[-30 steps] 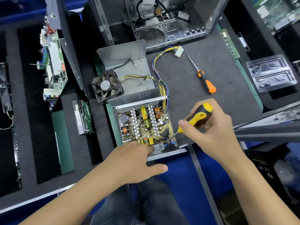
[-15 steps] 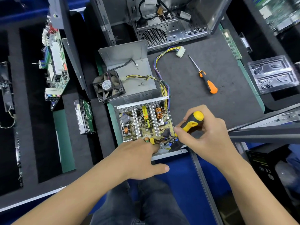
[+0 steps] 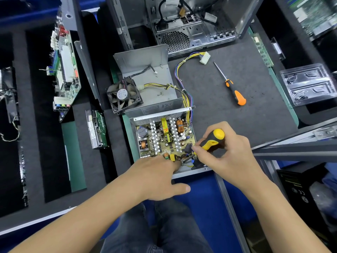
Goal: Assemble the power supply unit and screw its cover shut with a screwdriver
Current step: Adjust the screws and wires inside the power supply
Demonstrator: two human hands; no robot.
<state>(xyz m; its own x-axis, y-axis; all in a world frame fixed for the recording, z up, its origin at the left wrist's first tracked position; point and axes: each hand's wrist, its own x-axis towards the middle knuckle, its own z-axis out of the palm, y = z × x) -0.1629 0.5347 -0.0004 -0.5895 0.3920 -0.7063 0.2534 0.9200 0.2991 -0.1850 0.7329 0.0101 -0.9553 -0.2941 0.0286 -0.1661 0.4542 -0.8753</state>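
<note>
The open power supply unit point(image 3: 135, 141) sits at the table's near edge, its circuit board point(image 3: 164, 139) exposed. My right hand point(image 3: 231, 157) grips a yellow-and-black screwdriver point(image 3: 211, 140), whose tip points down into the board's near right corner. My left hand point(image 3: 156, 178) rests on the unit's near edge, fingers reaching onto the board, thumb stretched out to the right. The grey metal cover point(image 3: 144, 63) lies open behind the unit, with a black fan point(image 3: 124, 95) on its left side and several loose screws point(image 3: 160, 94) on it.
An orange-handled screwdriver point(image 3: 235, 92) lies on the mat to the right. A yellow wire bundle with a white connector point(image 3: 204, 58) loops behind. A computer case point(image 3: 182, 24) stands at the back, a clear plastic tray point(image 3: 308, 84) at right, circuit boards point(image 3: 63, 70) at left.
My right hand has moved left and down with the screwdriver, bringing its tip deeper into the board's near right corner. My left hand has stayed in place.
</note>
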